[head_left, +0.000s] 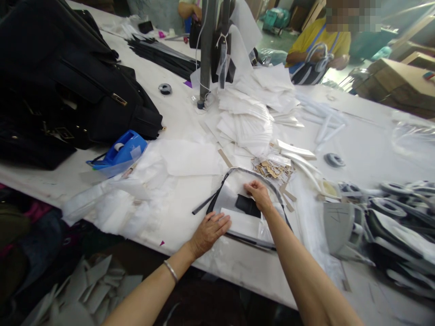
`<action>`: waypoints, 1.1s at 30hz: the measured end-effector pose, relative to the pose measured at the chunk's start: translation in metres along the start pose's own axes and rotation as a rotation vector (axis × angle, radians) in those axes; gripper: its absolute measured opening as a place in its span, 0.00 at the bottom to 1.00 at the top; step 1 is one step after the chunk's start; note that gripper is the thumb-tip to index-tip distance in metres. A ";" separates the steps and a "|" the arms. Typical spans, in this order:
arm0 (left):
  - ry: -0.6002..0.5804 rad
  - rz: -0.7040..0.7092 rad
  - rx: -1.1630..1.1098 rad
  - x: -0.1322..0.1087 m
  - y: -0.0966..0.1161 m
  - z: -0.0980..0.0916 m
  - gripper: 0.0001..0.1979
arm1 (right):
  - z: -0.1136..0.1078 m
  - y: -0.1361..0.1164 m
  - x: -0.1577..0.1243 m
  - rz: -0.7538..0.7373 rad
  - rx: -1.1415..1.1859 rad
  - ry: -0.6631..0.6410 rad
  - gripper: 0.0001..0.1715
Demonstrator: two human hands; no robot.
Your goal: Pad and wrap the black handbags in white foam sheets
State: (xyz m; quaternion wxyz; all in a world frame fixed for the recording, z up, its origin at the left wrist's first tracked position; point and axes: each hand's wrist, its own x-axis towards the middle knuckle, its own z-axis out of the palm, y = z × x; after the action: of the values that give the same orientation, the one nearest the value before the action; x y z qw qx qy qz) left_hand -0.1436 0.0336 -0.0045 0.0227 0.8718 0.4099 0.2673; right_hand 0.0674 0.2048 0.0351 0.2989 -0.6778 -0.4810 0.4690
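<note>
A flat grey and black bag (222,195) lies on the white table in front of me, with a white paper strip (243,222) and a black piece (247,207) on it. My left hand (211,230) rests with fingers stretched out on the bag's lower left edge, touching the white strip. Above the black piece, my right hand (258,194) has its fingers curled together in a pinch; what lies between the fingertips is too small to make out. A thin black strap (204,203) sticks out from the bag's left side. Clear plastic (265,230) shows under my right forearm.
Black handbags (84,86) are piled at left beside a blue tape dispenser (124,151). White sheets (244,122) lie behind the bag, near brown tags (273,170). Grey-black bag parts (390,235) crowd the right. Behind a metal post (205,54), a person in yellow (317,50) holds a bag.
</note>
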 end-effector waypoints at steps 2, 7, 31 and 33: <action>-0.007 -0.006 -0.004 0.001 0.000 0.000 0.21 | -0.001 -0.002 -0.007 -0.038 0.120 0.013 0.22; -0.016 -0.016 -0.025 0.000 0.001 0.003 0.20 | -0.003 -0.011 -0.018 -0.108 0.370 0.126 0.28; 0.026 -0.024 -0.068 0.001 0.003 0.004 0.18 | 0.002 -0.004 -0.153 -0.727 -0.273 0.120 0.07; 0.035 -0.026 -0.078 0.001 0.003 0.004 0.17 | 0.005 0.006 -0.155 -0.780 -0.307 0.091 0.07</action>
State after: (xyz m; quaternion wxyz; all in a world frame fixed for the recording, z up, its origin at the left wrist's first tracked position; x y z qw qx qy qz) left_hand -0.1387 0.0333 -0.0067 0.0532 0.8601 0.4106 0.2980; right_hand 0.0496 0.0576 0.0817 0.3706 -0.5016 -0.7521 0.2132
